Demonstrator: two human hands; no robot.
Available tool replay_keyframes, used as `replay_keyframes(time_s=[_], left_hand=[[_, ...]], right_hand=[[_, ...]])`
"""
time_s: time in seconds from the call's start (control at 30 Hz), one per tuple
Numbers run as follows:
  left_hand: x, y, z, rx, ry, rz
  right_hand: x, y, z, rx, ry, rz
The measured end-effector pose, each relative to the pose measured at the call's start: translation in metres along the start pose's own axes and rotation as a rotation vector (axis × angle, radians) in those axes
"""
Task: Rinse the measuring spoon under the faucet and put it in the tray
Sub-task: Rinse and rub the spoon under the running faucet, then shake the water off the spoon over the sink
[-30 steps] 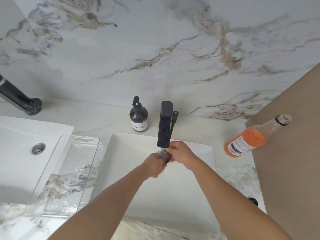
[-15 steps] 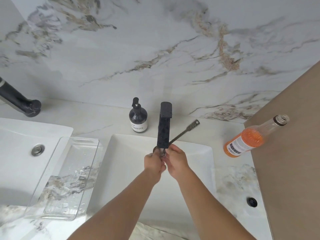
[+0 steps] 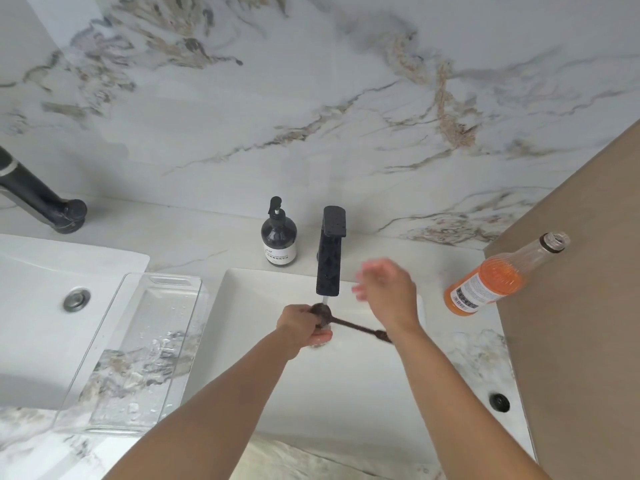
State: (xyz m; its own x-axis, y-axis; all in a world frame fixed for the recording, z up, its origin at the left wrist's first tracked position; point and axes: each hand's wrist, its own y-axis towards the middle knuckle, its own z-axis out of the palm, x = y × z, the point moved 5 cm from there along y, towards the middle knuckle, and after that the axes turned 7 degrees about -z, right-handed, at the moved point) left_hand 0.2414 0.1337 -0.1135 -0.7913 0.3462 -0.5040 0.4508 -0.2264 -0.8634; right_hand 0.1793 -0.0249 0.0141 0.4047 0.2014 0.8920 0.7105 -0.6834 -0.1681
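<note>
Soap bottle (image 3: 278,237) behind left hand (image 3: 300,328); orange bottle (image 3: 491,282) right of right hand (image 3: 388,292); tray (image 3: 114,327) left. Measuring spoon (image 3: 346,323) gripped in left hand under faucet (image 3: 330,251); right hand now let go, fingers spread, blurred.

faucet (image 3: 330,251): matt black metal | tray (image 3: 138,344): clear glossy plastic, wet | sink (image 3: 346,393): smooth white | wall (image 3: 311,98): polished marble look

Both bare forearms reach in from the six o'clock edge toward the middle of the view. The left hand (image 3: 304,327) is curled closed around the round bowl end of the dark metal measuring spoon (image 3: 349,325), knuckles up. The right hand (image 3: 388,292), at about two o'clock from the left, is lifted free with fingers (image 3: 372,268) spread and blurred, gripping nothing.
</note>
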Motion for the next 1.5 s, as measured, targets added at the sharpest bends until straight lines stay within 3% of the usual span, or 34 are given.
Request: replay_keyframes(time_s=[0.1,0.2,0.27,0.37,0.4,0.47,0.53,0.6,0.67,0.87,0.97,1.07,1.2,1.5], left_hand=[[-0.006,-0.01,0.007,0.104,-0.088,-0.074],[-0.012,-0.017,0.007,0.14,-0.155,-0.115],[-0.015,-0.02,0.004,0.173,-0.154,-0.126],[-0.018,-0.025,-0.001,0.198,-0.158,-0.14],[-0.017,-0.026,-0.002,0.207,-0.147,-0.141],[-0.016,-0.028,-0.004,0.221,-0.078,-0.133],[-0.013,-0.031,-0.007,0.221,-0.03,-0.137],[-0.01,-0.037,-0.008,0.239,0.024,-0.134],[-0.007,-0.045,-0.007,0.26,0.084,-0.083],[-0.016,-0.069,0.007,0.171,0.039,0.25],[-0.033,-0.092,0.009,0.137,0.106,0.475],[-0.057,-0.122,0.009,0.249,0.164,0.612],[-0.084,-0.15,0.007,0.374,0.226,0.644],[-0.108,-0.181,0.011,0.419,0.092,0.697]], right_hand=[[0.066,0.005,0.009,0.155,-0.258,-0.5],[0.082,0.003,0.038,0.41,-0.549,-0.663],[0.07,0.005,0.043,0.474,-0.684,-0.633],[0.05,0.0,0.043,0.545,-0.702,-0.656],[0.044,-0.004,0.04,0.518,-0.621,-0.651],[0.029,-0.007,0.023,0.289,-0.386,-0.574],[-0.002,-0.01,0.007,0.165,-0.32,-0.41],[-0.044,-0.021,0.011,0.383,-0.371,-0.144],[-0.073,-0.043,0.02,0.578,-0.232,0.081],[-0.078,-0.093,0.042,0.66,0.312,0.253],[-0.06,-0.096,0.046,0.637,0.435,0.18],[-0.036,-0.087,0.038,0.58,0.463,0.031],[-0.004,-0.073,0.023,0.566,0.39,-0.119],[-0.013,-0.084,0.013,0.591,0.31,-0.183]])
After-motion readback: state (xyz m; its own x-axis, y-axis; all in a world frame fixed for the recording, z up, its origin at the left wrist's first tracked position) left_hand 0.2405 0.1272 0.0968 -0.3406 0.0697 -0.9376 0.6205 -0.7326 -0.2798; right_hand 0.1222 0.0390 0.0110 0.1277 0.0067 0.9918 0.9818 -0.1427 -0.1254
